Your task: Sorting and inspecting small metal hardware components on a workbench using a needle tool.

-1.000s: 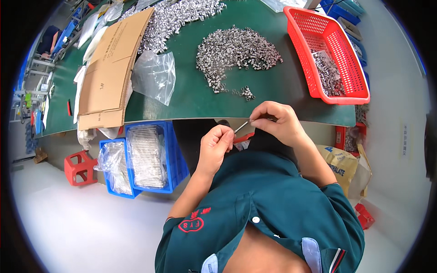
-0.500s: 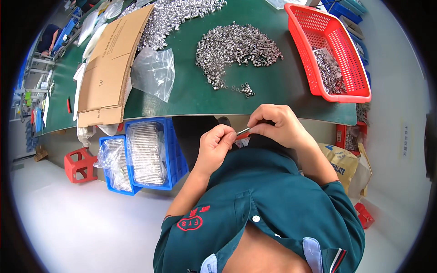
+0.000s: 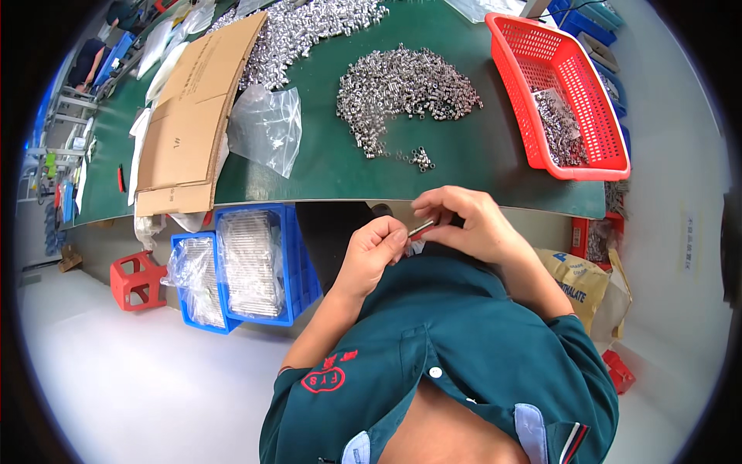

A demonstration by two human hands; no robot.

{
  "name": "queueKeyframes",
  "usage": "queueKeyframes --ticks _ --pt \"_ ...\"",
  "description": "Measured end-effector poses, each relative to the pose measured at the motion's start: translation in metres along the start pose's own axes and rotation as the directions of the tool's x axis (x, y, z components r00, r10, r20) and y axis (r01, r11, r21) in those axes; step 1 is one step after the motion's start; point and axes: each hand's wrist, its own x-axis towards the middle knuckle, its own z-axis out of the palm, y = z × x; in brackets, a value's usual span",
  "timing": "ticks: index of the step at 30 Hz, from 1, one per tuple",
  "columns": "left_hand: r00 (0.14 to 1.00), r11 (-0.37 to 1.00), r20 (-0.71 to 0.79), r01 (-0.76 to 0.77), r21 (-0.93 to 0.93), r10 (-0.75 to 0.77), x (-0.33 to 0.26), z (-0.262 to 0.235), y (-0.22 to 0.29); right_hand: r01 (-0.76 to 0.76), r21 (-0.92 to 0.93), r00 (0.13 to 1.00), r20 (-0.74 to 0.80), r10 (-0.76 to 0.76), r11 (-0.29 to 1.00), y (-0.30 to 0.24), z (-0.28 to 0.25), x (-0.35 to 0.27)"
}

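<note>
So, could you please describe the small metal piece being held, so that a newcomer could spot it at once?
Start at the green table and drop to its near edge, where the left hand and right hand meet. The thin metal pin bridges their fingertips, unlike the loose metal parts heaped on the table.

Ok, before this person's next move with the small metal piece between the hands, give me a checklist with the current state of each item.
1. Small metal pin held at both ends: ok; left hand and right hand both pinch it.
2. Hands clear of the green table edge: ok; they sit below it, above the lap.
3. Pile of metal parts in front of the hands: ok.
4. Red basket free to take parts: ok; partly filled, on the right.
5. Pin fully fitted or straight: cannot tell; too small.
6. Clear plastic bag away from the pile: ok.
</note>
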Motion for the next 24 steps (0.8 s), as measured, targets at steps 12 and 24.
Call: queueKeyframes --ticks 12,24 --pt "0.992 0.996 -0.121 -0.018 0.083 0.028 -0.003 -0.005 -0.004 -0.078 -0.576 0.933 -0.329 -0.143 0.814 0.038 -0.005 0.031" --pt "0.987 0.995 -0.154 -0.042 0.09 0.055 0.002 -0.008 -0.007 -0.078 -0.374 0.942 -0.33 -0.054 0.924 0.025 -0.004 0.02"
